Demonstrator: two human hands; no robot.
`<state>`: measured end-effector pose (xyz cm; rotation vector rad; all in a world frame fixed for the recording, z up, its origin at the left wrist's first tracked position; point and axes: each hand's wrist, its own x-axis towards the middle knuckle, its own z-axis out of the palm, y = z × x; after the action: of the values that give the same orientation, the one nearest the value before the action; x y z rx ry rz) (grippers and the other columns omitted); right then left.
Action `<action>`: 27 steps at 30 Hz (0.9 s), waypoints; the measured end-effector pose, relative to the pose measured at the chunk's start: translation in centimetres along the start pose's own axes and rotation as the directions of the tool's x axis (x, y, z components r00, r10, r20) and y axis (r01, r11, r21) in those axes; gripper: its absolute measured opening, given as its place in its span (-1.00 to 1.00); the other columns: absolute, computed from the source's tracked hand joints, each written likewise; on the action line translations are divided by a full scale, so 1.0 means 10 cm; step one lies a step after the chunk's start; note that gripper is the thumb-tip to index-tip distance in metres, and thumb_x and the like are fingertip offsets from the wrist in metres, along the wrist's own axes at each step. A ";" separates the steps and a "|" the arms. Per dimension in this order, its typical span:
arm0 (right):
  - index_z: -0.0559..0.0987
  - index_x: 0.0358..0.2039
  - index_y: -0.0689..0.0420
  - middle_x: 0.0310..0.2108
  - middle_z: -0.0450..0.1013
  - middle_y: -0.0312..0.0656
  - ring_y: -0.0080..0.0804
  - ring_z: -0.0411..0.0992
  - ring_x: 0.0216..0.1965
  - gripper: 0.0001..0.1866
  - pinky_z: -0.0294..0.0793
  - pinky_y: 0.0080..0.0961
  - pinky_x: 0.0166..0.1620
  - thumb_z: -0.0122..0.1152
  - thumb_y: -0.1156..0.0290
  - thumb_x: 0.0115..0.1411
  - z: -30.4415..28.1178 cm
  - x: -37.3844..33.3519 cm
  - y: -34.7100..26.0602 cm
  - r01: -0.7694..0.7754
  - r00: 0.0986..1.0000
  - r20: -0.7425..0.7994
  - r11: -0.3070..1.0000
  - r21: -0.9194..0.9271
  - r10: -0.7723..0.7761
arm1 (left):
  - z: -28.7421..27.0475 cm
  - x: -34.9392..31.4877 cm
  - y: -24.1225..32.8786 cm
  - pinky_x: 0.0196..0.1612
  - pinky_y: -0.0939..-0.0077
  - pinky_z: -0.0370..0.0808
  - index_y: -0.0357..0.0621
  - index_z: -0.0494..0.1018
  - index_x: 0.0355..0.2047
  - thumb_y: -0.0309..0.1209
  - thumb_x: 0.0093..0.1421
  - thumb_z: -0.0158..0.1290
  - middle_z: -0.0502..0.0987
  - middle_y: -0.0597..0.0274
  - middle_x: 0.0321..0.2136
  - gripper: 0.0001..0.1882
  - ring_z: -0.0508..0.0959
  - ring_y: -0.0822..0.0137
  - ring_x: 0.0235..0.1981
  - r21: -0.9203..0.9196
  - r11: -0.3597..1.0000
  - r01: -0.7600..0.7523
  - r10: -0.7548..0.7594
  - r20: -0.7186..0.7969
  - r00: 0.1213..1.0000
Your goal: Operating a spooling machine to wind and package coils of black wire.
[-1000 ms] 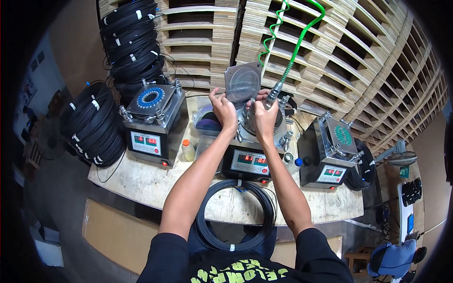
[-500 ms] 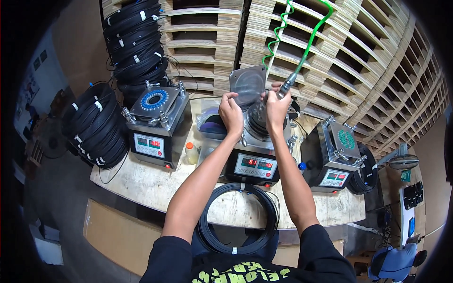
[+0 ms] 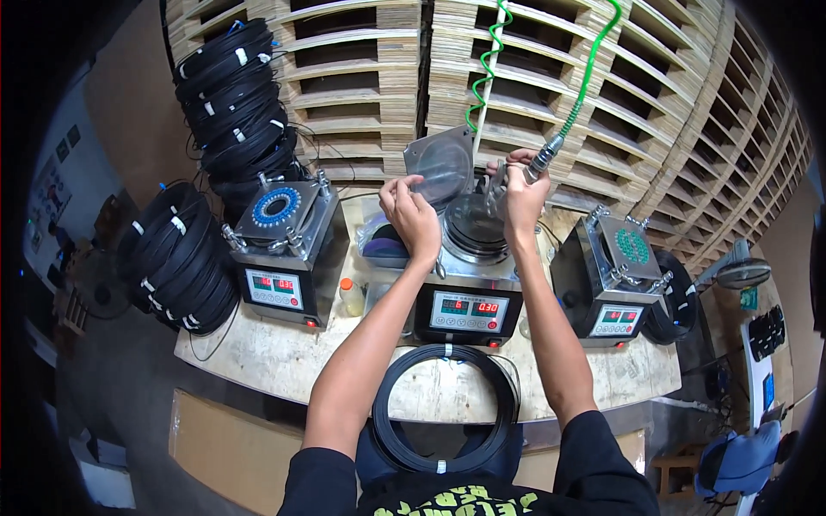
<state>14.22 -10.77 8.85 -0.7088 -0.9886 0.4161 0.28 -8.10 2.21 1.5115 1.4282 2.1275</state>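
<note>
My right hand (image 3: pixel 521 193) is wrapped round a metal air blow gun (image 3: pixel 540 162) with a green hose, above the right side of the middle machine. A shiny grey piece by its fingers cannot be made out. My left hand (image 3: pixel 411 219) has its fingers curled at the lower left edge of a square metal plate (image 3: pixel 440 163), which is tilted up behind the machine. Between my hands lies the dark round top (image 3: pixel 475 228) of the middle machine (image 3: pixel 465 311), its display lit red.
Similar machines stand at left (image 3: pixel 288 258) and right (image 3: pixel 615 275), bearing rings of blue and green parts. A small orange-capped bottle (image 3: pixel 351 297) stands near the left one. A black cable coil (image 3: pixel 385 413) lies at the table's front edge. Cable stacks (image 3: pixel 176 258) and wooden pallets (image 3: pixel 344 77) line the back.
My right hand has drawn the blow gun rightward, away from the plate, uncovering more of the middle machine's round top. The digits on its display differ. The whole view has shifted slightly.
</note>
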 end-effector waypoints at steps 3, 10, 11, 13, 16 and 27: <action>0.44 -0.14 0.29 -0.29 0.42 -0.14 -0.31 0.60 -0.32 -0.82 0.63 -0.45 -0.24 -0.01 0.60 0.24 -0.29 -0.05 -0.18 -0.112 0.991 0.066 0.990 -0.082 0.117 | -0.04 0.04 0.17 0.14 0.10 0.28 -0.15 0.54 -0.24 -0.58 0.13 -0.02 0.44 0.01 -0.17 -0.78 0.38 -0.01 0.00 0.001 0.986 -0.165 0.165 0.003 0.986; 0.46 -0.08 0.28 -0.26 0.40 -0.21 -0.42 0.56 -0.34 -0.77 0.59 -0.51 -0.24 0.05 0.53 0.26 -0.89 -0.15 -0.61 -0.286 0.949 0.112 0.954 -0.089 0.295 | -0.06 0.38 0.41 0.15 0.24 0.34 -0.02 0.58 -0.21 -0.29 0.07 0.25 0.51 0.28 -0.07 -0.74 0.40 0.19 0.09 -0.293 0.477 -0.829 0.441 0.895 -0.063; 0.46 -0.08 0.28 -0.26 0.40 -0.21 -0.42 0.56 -0.34 -0.77 0.59 -0.51 -0.24 0.05 0.53 0.26 -0.95 -0.16 -0.64 -0.284 0.951 0.100 0.954 -0.091 0.293 | -0.02 0.40 0.46 0.15 0.24 0.34 -0.02 0.58 -0.21 -0.29 0.07 0.25 0.51 0.28 -0.07 -0.74 0.40 0.19 0.09 -0.306 0.474 -0.826 0.446 0.892 -0.074; 0.46 -0.08 0.28 -0.25 0.40 -0.19 -0.41 0.56 -0.33 -0.77 0.59 -0.50 -0.24 0.04 0.53 0.26 -1.02 -0.18 -0.71 -0.275 0.947 0.148 0.958 -0.081 0.285 | 0.05 0.44 0.57 0.14 0.23 0.35 0.02 0.62 -0.23 -0.25 0.01 0.30 0.51 0.32 -0.06 -0.71 0.40 0.24 0.10 -0.317 0.265 -0.911 0.265 0.932 -0.248; 0.45 -0.09 0.27 -0.24 0.40 -0.17 -0.40 0.56 -0.33 -0.79 0.60 -0.49 -0.23 0.03 0.55 0.26 -1.05 -0.23 -0.74 -0.299 0.940 0.138 0.948 -0.107 0.311 | 0.16 0.42 0.63 0.12 0.24 0.37 0.01 0.63 -0.25 -0.22 -0.07 0.34 0.54 0.36 -0.09 -0.66 0.42 0.26 0.08 -0.354 0.175 -0.919 0.197 0.927 -0.320; 0.46 -0.11 0.26 -0.22 0.43 -0.15 -0.42 0.55 -0.30 -0.82 0.58 -0.48 -0.20 0.05 0.56 0.29 -1.21 -0.31 -0.77 -0.275 0.946 0.146 0.956 -0.101 0.288 | 0.28 0.31 0.67 0.03 0.23 0.47 0.06 0.49 0.03 -0.18 0.08 0.24 0.49 0.26 0.02 -0.52 0.53 0.17 0.01 -0.514 -0.062 -0.855 0.178 0.837 -0.517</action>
<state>23.16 -22.38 8.11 -0.9041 -1.0617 0.6958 3.48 -8.09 9.40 3.7796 0.0690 -0.3868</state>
